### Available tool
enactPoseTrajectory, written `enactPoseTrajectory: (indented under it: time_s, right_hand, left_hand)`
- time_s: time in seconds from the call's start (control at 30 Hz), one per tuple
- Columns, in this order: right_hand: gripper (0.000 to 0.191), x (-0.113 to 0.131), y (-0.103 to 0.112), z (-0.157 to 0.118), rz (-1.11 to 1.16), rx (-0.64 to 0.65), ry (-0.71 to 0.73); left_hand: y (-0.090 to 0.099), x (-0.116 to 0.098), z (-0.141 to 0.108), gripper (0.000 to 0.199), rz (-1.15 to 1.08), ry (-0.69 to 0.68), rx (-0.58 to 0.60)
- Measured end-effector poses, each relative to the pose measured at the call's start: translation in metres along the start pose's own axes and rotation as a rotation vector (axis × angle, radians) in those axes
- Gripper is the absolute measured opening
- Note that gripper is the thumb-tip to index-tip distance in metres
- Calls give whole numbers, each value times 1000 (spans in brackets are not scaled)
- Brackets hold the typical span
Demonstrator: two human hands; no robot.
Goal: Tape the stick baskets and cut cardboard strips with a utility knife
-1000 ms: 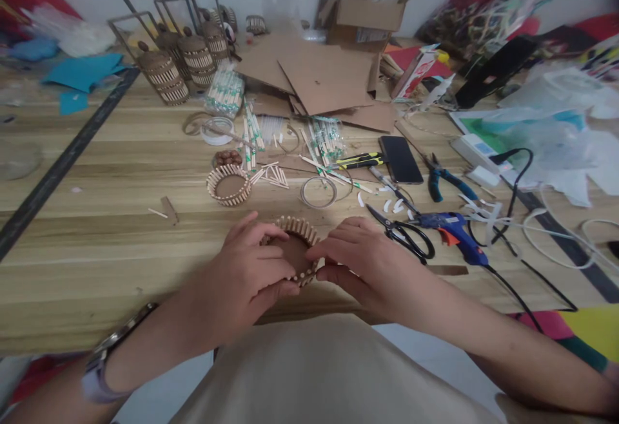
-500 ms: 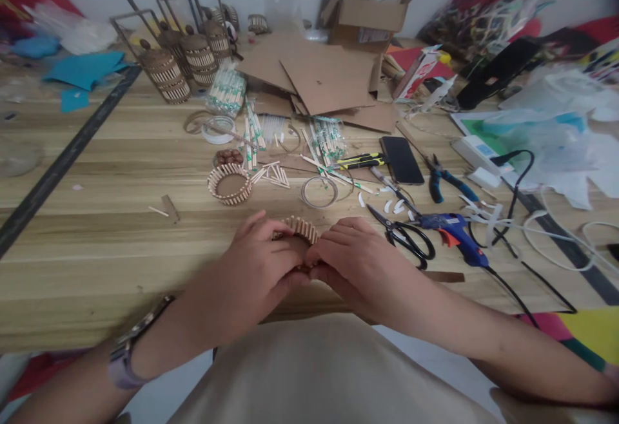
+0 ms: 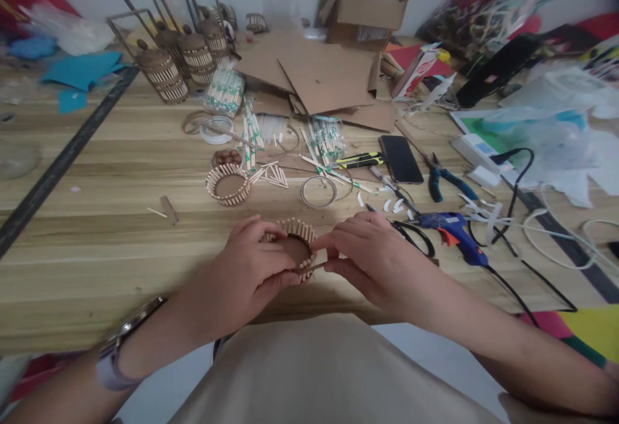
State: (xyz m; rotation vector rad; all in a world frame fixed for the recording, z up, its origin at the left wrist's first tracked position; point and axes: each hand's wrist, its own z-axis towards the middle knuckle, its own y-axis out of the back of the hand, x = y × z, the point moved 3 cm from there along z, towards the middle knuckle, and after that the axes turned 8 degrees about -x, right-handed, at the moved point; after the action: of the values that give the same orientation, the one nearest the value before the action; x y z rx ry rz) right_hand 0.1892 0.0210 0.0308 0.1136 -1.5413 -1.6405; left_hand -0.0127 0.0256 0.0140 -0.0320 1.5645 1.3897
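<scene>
A small round basket of sticks point(image 3: 303, 228) sits close to the near edge of the bench point(image 3: 97, 218), about halfway along it. It is right between the two hands. It has a flat brown floor, and its short sticks stand up in a ring. The left hand point(image 3: 264, 256) grips the basket from the left. Its fingers reach over the rim, and its thumb is at the front, so part of the ring is hidden. The right hand point(image 3: 367, 253) is on the other side, with its fingertips at the right rim. It pinches a thin brown strip point(image 3: 312, 269) that runs across the front of the basket toward the left thumb.

A second stick basket point(image 3: 228, 185) stands farther from the near edge, a bit to the left, and no hand touches it. Brown beads point(image 3: 227, 157) lie just behind it, and loose sticks point(image 3: 275, 176) lie beside it. Black scissors point(image 3: 418, 237) are partly hidden behind the right hand. A blue glue gun point(image 3: 449, 227) lies nearer the bench's right end.
</scene>
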Motion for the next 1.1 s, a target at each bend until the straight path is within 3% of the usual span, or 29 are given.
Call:
enactPoseTrajectory:
  time_s: [0.13, 0.37, 0.7, 0.77, 0.9, 1.1]
  right_hand:
    - [17, 0, -3, 1, -16, 25, 41]
    - [20, 2, -5, 3, -50, 47, 34]
    - [19, 5, -3, 6, -59, 19, 39]
    - [14, 4, -1, 4, -20, 1, 23]
    - [26, 0, 3, -2, 31, -74, -69]
    - [12, -5, 6, -5, -23, -107, -132]
  left_hand:
    - [-1, -3, -1, 18, 3, -65, 26]
    - [2, -1, -2, 18, 46, -48, 73]
    - [-6, 0, 3, 25, -5, 29, -39]
    - [-4, 1, 3, 24, 14, 35, -78]
    - [0, 0, 2, 20, 20, -18, -84]
    - [3, 1, 0, 25, 28, -18, -57]
